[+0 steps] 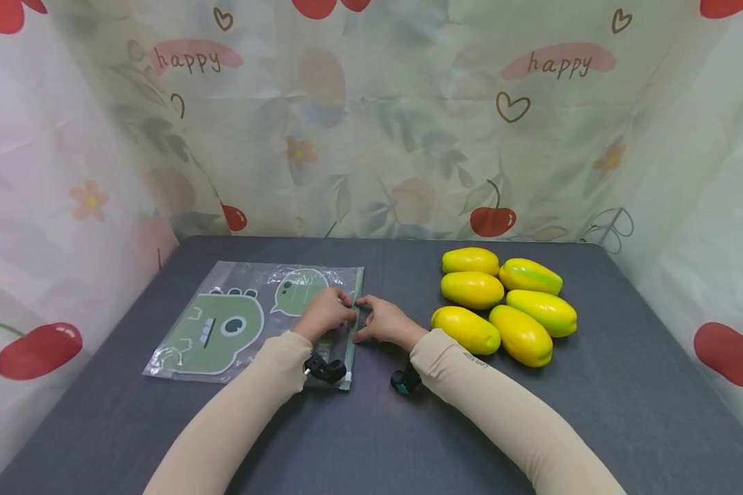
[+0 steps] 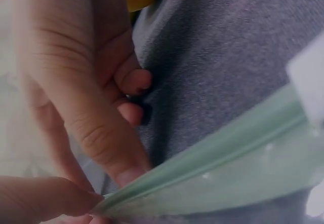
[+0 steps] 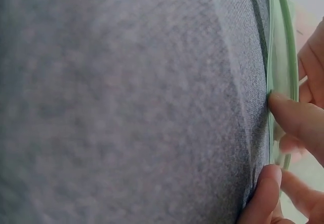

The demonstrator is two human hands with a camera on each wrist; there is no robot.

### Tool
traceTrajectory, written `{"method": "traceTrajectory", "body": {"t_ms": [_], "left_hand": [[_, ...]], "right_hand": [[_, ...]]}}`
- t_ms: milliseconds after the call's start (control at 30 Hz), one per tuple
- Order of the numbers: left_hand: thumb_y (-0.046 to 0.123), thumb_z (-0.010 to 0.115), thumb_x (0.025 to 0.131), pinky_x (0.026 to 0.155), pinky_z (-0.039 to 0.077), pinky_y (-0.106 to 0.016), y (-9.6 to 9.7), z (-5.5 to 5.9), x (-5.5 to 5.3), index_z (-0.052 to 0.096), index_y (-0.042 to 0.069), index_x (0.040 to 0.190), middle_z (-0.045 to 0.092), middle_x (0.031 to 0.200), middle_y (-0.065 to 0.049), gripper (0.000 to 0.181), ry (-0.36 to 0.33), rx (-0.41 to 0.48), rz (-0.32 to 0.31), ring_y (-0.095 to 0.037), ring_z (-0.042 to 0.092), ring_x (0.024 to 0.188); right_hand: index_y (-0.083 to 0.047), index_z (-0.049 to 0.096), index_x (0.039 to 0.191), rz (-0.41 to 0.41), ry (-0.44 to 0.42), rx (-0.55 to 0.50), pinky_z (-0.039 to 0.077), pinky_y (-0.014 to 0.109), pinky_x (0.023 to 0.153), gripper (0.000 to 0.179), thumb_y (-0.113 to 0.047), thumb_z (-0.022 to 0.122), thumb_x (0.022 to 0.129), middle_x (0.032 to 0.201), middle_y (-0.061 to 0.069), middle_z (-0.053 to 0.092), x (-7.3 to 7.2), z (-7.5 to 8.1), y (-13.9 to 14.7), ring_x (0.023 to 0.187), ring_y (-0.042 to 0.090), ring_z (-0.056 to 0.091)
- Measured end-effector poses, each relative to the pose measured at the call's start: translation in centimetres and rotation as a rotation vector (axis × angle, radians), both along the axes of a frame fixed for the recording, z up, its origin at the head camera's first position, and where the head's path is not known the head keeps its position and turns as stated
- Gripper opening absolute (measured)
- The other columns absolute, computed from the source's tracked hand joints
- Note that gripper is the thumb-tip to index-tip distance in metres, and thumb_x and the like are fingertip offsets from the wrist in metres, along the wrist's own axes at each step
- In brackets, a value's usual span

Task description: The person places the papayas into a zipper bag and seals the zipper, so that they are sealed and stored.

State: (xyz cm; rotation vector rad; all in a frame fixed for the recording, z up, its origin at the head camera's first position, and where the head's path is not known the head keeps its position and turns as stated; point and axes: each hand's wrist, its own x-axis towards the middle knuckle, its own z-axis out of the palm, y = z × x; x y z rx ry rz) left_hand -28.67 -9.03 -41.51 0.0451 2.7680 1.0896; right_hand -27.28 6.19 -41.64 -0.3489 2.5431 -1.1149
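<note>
A clear zip bag (image 1: 223, 344) printed with green dinosaur shapes lies flat on the left half of the table. Its green zip edge (image 1: 349, 357) faces right, and a white slider (image 1: 348, 376) sits at the near end. My left hand (image 1: 324, 313) reaches over the bag and pinches that edge with thumb and fingertips. From the other side, my right hand (image 1: 386, 322) holds the edge close by, its thumb (image 2: 116, 148) against the green strip (image 2: 212, 155). Two green strips (image 3: 292, 46) stand slightly apart in the right wrist view. Some fingertips are hidden behind the edge.
Several yellow-green fruits (image 1: 472, 289), mango-like in shape, are grouped on the right of the dark grey table (image 1: 371, 440). Patterned curtains (image 1: 359, 137) hang behind and at both sides. Small black wrist devices (image 1: 327, 370) hang under the sleeves.
</note>
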Motion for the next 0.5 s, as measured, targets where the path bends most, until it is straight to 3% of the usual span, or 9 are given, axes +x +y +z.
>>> {"method": "traceTrajectory", "body": {"t_ms": [133,267,500], "left_hand": [[0.002,0.063,0.073,0.048,0.041,-0.021,-0.3,0.2,-0.1,0.065,0.002,0.099,0.057,0.061,0.001,0.025,-0.028,0.044,0.001,-0.01,0.052,0.053],[0.0,0.06,0.071,0.048,0.042,-0.021,-0.6,0.8,0.0,0.065,0.0,0.102,0.057,0.066,-0.001,0.032,-0.031,0.092,0.018,-0.011,0.051,0.054],[0.004,0.06,0.074,0.053,0.045,-0.023,-1.5,2.7,0.5,0.066,0.002,0.107,0.061,0.076,-0.006,0.033,-0.017,0.138,0.046,-0.013,0.054,0.06]], "right_hand": [[-0.013,0.049,0.139,0.012,-0.005,0.012,0.038,0.021,0.046,0.073,-0.014,0.082,0.074,0.071,-0.002,0.053,-0.1,0.0,0.0,0.047,0.01,0.044],[-0.014,0.048,0.141,0.019,-0.015,0.025,0.039,0.021,0.047,0.075,-0.015,0.082,0.075,0.073,-0.002,0.053,-0.1,0.0,-0.1,0.048,0.01,0.044],[-0.015,0.047,0.143,0.022,-0.036,0.025,0.04,0.022,0.048,0.077,-0.013,0.081,0.075,0.07,-0.002,0.053,0.0,0.3,-0.1,0.049,0.011,0.045]]}}
